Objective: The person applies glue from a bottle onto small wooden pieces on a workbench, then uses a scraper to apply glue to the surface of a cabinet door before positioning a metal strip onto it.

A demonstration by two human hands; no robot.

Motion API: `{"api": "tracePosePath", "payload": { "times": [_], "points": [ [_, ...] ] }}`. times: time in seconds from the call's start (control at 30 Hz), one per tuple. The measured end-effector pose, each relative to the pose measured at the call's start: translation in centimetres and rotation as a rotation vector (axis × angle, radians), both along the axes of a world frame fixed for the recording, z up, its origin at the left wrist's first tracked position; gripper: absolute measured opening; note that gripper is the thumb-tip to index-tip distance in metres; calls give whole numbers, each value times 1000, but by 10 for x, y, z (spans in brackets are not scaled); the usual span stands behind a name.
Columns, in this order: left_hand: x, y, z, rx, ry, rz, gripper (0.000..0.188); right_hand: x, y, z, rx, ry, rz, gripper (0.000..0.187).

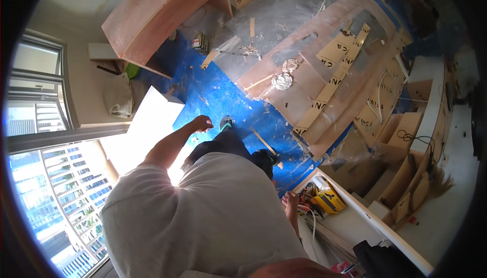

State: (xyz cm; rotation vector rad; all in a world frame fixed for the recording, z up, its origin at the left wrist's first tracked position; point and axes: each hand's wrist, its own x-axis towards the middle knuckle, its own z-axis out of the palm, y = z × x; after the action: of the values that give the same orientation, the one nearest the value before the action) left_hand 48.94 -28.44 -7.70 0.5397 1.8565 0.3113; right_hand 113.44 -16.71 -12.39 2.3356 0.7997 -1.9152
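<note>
My left hand (203,123) is out in front of my body with its fingers curled into a loose fist, and nothing shows in it. Below it is my shoe (227,122) on the blue floor covering (203,92). Down at my right side, my right hand (290,202) has its fingers curled in, with no object visible in them. It is close beside a yellow and black package (328,200) and a jumble of tools and cables (308,197) lying in a white open cabinet. Whether that hand touches any of them I cannot tell.
A curved wooden cabinet (162,11) stands far left. Large wooden panels (314,70) with cardboard strips (332,82) lie ahead right, bearing crumpled wrapping (282,81). A white box-shaped piece (154,108) is at left by the window. A wooden stick (264,140) lies near my feet.
</note>
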Motion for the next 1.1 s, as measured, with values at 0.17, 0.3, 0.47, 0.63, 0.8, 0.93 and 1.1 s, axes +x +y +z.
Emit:
{"api": "tracePosePath", "payload": {
  "times": [0.17,0.3,0.47,0.63,0.8,0.93,1.1],
  "points": [
    [-70,-51,-13,-23,-76,177,25,-92,38,32,20,48,261,29],
    [-107,-101,3,-6,-78,420,22,-165,108,-2,-36,180,596,16],
    [-147,-157,-3,-182,0,476,31,-330,173,34,191,161,599,15],
    [-163,-225,-61,-115,59,430,37,-453,209,22,464,323,906,25],
    [-124,-191,-77,-217,-79,509,41,-504,207,49,214,212,959,22],
    [-145,-191,-128,-334,-143,226,45,-493,258,-81,-232,550,761,22],
    [-150,-176,-66,-398,-172,364,46,-534,286,-66,-148,393,950,24]
  ]
}}
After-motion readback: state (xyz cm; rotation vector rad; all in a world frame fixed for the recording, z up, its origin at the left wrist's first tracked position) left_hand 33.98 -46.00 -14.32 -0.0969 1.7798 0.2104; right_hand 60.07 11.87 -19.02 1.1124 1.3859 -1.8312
